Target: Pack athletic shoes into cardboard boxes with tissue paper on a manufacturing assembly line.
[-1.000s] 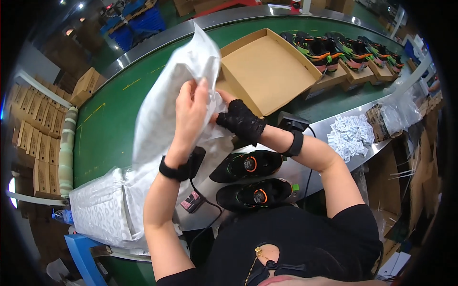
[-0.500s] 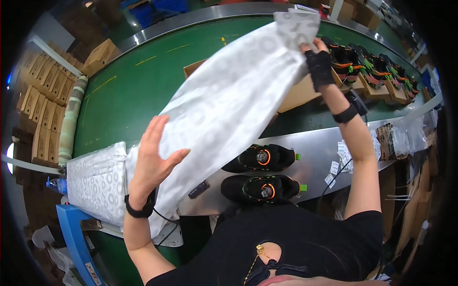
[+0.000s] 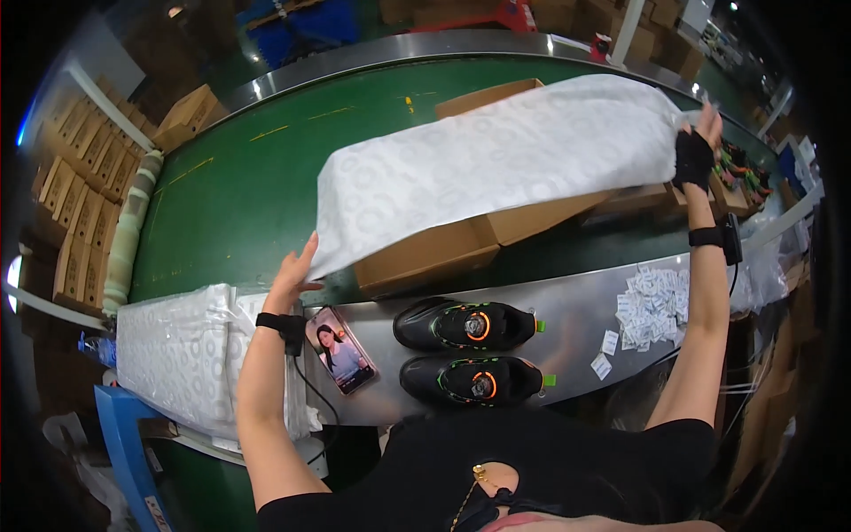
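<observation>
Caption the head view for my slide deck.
Patterned white sheet stretches between left hand and gloved right hand, over a cardboard box.

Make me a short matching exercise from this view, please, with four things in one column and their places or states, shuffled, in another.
Things:
1. Patterned white wrapping sheet
2. Black sneakers
3. Smartphone
4. Small white packets

Places or states:
A. Side by side, with green tabs at the heels
B. Heaped to the right of the sneakers
C. Spread between the left hand and the right hand, partly hiding a cardboard box
D. Face up, screen lit

Pairs: 1-C, 2-A, 3-D, 4-B
</observation>
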### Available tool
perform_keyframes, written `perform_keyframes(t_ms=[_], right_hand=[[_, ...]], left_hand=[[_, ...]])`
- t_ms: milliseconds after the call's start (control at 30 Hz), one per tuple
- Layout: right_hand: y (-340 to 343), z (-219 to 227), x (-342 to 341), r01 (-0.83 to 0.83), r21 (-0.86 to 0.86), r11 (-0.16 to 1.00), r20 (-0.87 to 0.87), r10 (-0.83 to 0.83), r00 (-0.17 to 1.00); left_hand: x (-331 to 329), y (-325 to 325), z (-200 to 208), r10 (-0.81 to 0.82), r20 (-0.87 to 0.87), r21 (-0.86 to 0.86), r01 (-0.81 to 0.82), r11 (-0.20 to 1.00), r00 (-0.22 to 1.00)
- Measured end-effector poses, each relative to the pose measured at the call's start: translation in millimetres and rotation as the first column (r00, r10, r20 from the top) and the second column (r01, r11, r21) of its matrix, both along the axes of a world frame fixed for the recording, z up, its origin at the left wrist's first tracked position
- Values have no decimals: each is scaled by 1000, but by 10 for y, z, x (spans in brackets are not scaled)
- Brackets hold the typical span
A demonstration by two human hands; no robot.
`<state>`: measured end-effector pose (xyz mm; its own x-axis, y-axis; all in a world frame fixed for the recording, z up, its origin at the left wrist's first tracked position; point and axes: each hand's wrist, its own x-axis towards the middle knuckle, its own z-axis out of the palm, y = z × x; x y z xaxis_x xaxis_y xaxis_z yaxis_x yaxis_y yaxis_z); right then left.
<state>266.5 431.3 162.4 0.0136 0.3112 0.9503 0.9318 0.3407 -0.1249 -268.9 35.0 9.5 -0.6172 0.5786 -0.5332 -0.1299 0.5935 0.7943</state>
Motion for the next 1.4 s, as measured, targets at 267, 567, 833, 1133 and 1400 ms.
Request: perform_keyframes(t_ms=[267,567,833,1133,1400], right_hand=[[-1330,-760,-1066,-475,-597,647,493,762,419],[-3218,-1048,-668,-184,-982,35,64,986,-155],[-3220,-702,-1274,-541,-840,-38,85,976,-200],[-2143,88,-2625,-771,-510,-383,-784,576,233],[-2148,-2067,-3558,-693,-658,294,-21,913,408]], left_hand=[[258,297,-67,-19,368,314,-105,944,930],[465,41,-203,50,249,403,-151,903,967],[425,-29,-384,-20,-436,358,194,914,900],[70,-570,281,-67,-860,94,285,954,506],[-6,-243,847,167,-210,703,30,711,963]])
